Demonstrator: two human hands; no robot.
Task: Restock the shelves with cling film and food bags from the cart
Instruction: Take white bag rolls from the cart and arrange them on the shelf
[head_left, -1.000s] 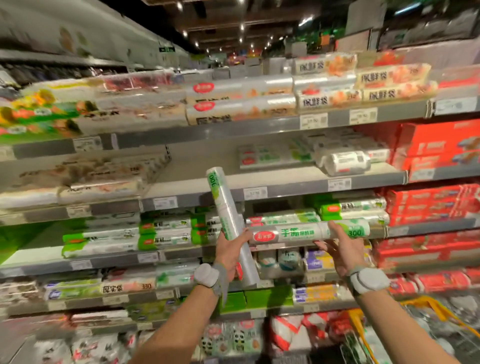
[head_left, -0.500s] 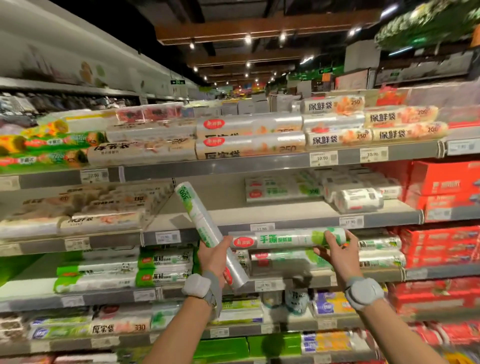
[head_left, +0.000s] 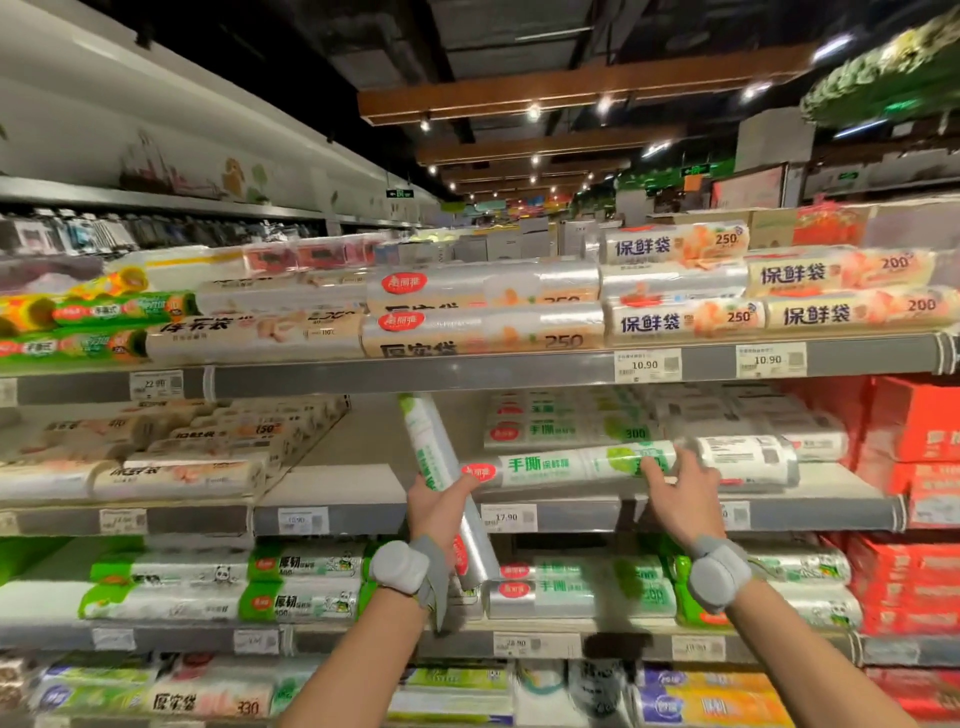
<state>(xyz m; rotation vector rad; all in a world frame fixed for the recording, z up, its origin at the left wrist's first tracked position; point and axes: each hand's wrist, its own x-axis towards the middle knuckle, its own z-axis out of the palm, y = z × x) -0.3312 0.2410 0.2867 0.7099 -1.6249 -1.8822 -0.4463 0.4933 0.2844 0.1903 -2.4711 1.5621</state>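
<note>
Head view: left grip (head_left: 441, 501) clamps a tilted roll (head_left: 431, 441); right grip (head_left: 680, 488) clamps a level roll (head_left: 566, 464) before stacked rolls (head_left: 571, 426), red boxes (head_left: 914, 421) beside.

Glossy plastic-wrapped rolls (head_left: 566, 462); matt grey metal shelf edge (head_left: 415, 376).

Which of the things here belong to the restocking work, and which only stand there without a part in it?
Belong to the job:
tilted roll, held in the left grip
level roll, held by the right grip
middle shelf

Only standing there:
red boxes
price tag
ceiling lamps
</note>
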